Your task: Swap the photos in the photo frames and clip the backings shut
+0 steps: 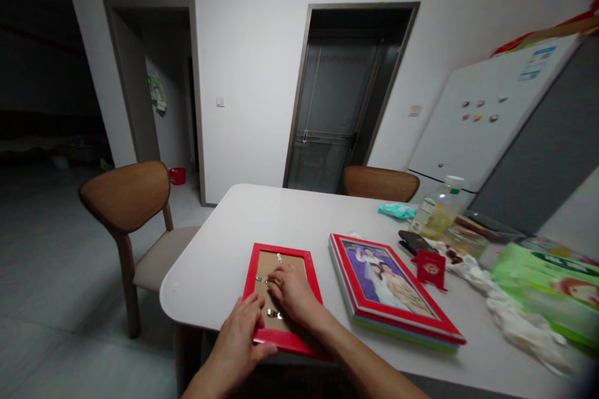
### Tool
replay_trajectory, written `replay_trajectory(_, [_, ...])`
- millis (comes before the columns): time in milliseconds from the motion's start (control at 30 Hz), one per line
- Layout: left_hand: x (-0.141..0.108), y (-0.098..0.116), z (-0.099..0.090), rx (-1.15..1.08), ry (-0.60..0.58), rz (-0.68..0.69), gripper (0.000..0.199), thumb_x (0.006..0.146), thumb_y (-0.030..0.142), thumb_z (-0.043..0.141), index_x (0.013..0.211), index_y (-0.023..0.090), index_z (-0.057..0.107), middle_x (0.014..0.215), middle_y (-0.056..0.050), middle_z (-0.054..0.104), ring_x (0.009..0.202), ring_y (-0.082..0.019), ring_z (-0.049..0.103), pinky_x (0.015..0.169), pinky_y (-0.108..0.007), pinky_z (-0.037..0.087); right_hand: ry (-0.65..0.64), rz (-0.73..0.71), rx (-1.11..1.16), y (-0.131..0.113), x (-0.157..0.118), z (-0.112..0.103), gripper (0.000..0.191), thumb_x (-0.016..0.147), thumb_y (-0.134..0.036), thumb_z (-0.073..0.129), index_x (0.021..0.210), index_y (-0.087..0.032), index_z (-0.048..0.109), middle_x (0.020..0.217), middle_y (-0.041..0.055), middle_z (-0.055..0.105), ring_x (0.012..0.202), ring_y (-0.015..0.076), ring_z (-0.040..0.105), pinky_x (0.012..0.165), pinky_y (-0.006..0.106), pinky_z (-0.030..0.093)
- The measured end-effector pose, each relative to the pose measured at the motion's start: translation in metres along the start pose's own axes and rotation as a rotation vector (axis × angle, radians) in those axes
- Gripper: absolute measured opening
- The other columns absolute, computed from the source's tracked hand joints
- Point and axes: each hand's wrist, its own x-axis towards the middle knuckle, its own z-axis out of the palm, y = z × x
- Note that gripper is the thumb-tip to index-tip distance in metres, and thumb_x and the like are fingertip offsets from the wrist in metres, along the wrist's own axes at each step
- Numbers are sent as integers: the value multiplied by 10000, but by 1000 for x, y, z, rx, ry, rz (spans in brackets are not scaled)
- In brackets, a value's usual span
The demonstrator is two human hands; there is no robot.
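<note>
A red picture frame [281,339] lies face down on the white table [206,262], its brown backing board [294,260] up, with small metal clips on it. My left hand [241,330] grips the frame's lower left edge, thumb near the bottom rail and fingers on the side. My right hand [292,293] rests over the backing, its fingertips bunched at a small metal piece near the middle; what they pinch, if anything, is too small to make out. To the right lies a stack of frames, the top one a red-edged photo frame [388,280].
Right of the stack are a red box [430,268], a dark phone-like object [416,242], a bottle [437,209], crumpled tissue [510,312] and a green package [552,287]. A teal packet [397,211] lies at the back. Chairs [131,199] stand left and behind.
</note>
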Motion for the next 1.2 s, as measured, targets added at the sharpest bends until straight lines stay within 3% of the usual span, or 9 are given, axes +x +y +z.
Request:
replay_trajectory(233, [-1,6,2,44,-34,-11,286,521,167,698,777,173,570,1199,-114,501,1167,-257,375,992,-426,258,-11,118,-25,-11,28,18,197,758,-242,465,746,-170,648,779,55,604,725,134,517,648,213,342])
replay_trajectory(533, [-3,3,3,53,-33,18,392,547,214,698,909,138,567,1199,-152,492,1179,-258,357,1002,-429,244,83,230,-103,20,23,12,281,787,-274,404,958,-148,588,958,106,583,878,208,465,744,291,312])
replay_trajectory(800, [-2,2,4,49,-30,6,376,544,190,693,898,138,576,1201,-144,492,1179,-251,357,1002,-415,250,18,174,-70,17,27,8,286,763,-199,407,983,-223,588,963,35,607,870,180,468,749,265,307])
replay_trajectory(1033, [-3,3,2,11,-35,-11,362,544,207,688,891,157,599,1213,-132,483,1181,-260,353,992,-428,260,79,158,-10,11,-4,-6,365,726,-328,469,1060,-202,544,1025,72,544,937,186,458,797,263,307])
replay_trajectory(1200, [-5,3,4,-13,-4,-8,348,564,183,648,906,168,591,1237,-116,461,1193,-251,335,1004,-437,234,-30,179,37,7,-28,-12,372,649,-366,536,978,-201,583,914,68,553,849,177,493,728,243,346])
